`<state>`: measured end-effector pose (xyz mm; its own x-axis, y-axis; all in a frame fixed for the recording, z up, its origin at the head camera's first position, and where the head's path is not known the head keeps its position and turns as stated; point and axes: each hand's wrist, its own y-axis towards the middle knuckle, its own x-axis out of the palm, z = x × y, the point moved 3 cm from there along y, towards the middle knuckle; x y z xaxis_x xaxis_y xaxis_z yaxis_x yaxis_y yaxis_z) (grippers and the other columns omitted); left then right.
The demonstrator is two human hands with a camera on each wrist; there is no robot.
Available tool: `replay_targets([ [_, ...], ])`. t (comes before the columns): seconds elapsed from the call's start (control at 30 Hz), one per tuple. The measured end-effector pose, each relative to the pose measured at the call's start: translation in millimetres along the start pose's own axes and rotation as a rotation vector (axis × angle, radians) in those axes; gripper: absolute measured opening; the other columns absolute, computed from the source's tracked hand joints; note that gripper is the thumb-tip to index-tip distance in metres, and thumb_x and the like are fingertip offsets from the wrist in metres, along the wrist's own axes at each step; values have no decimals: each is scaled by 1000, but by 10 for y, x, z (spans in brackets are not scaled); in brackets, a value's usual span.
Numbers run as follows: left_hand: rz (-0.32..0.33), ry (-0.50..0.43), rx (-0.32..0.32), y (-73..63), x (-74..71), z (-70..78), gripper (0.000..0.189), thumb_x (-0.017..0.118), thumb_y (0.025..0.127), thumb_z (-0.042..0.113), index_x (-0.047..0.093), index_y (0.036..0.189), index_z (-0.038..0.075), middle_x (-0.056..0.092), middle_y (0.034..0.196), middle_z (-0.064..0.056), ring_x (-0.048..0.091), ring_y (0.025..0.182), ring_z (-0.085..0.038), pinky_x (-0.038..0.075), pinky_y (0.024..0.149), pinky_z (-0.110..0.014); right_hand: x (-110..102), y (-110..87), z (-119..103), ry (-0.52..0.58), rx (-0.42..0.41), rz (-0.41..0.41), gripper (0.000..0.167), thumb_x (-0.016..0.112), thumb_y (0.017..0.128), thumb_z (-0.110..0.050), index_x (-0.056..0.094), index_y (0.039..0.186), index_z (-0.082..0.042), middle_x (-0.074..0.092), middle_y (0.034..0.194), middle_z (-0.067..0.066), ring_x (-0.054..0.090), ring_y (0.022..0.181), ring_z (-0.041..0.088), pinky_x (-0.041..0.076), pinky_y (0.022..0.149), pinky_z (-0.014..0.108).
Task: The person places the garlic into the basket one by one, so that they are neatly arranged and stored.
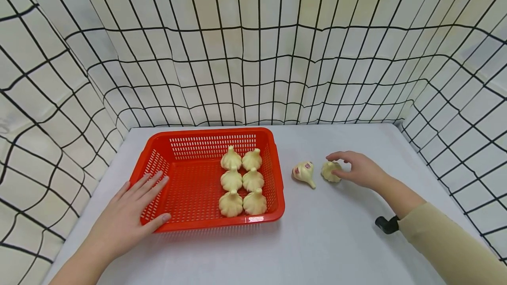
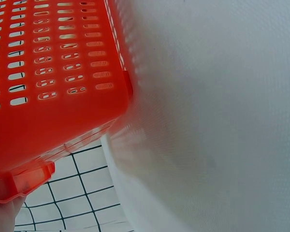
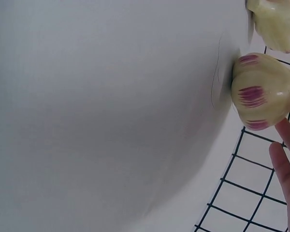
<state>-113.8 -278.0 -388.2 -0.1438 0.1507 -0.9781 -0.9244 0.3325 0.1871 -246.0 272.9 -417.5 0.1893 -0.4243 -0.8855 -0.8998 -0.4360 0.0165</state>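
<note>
My left hand rests with straight, spread fingers over the near left corner of a red plastic basket. Six pale garlic bulbs stand in two columns along the basket's right side, one of them a front bulb. To the right of the basket, my right hand has its thumb and fingers around a garlic bulb. Purple streaks show on that bulb in the right wrist view, where its base is at the white surface. A second purple-streaked bulb lies on its side just left of it.
A white cloth-covered table carries everything. Black grid netting over white sheeting rises behind and at both sides. A black wrist device sticks out below the right sleeve. The basket's slotted wall fills the left wrist view's upper left.
</note>
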Motion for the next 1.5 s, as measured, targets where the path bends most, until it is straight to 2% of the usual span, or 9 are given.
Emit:
replay_targets([
  [0.17,-1,-8,2,6,-6,-3,89,67,86,58,30,157,20,32,159,-13,28,144,-39,-17,118,-34,8,-13,-45,-51,-20,26,38,71,92,-17,65,129,-11,66,128,5,58,119,31,50,96,52],
  [0.57,9,-6,1,-3,13,9,89,67,86,58,29,158,21,34,158,-13,30,142,-39,-18,116,-31,1,-28,-96,-152,-125,116,30,74,89,-15,71,119,-12,71,114,1,65,104,24,56,83,44],
  [0.7,1,-11,-8,-3,4,13,89,67,86,58,29,158,22,34,158,-13,30,143,-39,-18,116,-32,-4,-29,-97,-153,-124,117,27,74,90,-16,71,116,-13,71,110,-1,66,101,23,56,82,43],
  [0.9,-17,-11,-14,7,-6,14,90,66,86,59,28,158,22,32,159,-13,29,143,-40,-17,118,-35,-43,-17,-107,-105,-80,93,25,71,93,-19,70,117,-12,71,108,2,65,101,26,56,83,45],
  [1.03,-30,-15,-18,3,-7,10,90,66,86,59,29,158,20,31,159,-14,28,143,-41,-17,118,-37,-119,23,-118,-76,-42,108,25,71,93,-20,69,117,-13,71,109,3,65,101,26,55,84,44],
  [1.2,-35,-19,-24,-6,-10,8,90,66,86,60,27,158,21,31,160,-14,28,144,-40,-15,118,-41,-237,80,-190,-18,-31,134,26,70,94,-22,69,118,-11,71,110,5,64,102,28,54,84,45],
  [1.5,23,-6,8,-12,10,3,90,67,86,57,26,159,24,34,158,-13,31,142,-39,-17,117,-32,-397,243,-363,77,-9,168,26,70,94,-21,68,119,-12,70,109,7,62,104,25,54,87,48],
])
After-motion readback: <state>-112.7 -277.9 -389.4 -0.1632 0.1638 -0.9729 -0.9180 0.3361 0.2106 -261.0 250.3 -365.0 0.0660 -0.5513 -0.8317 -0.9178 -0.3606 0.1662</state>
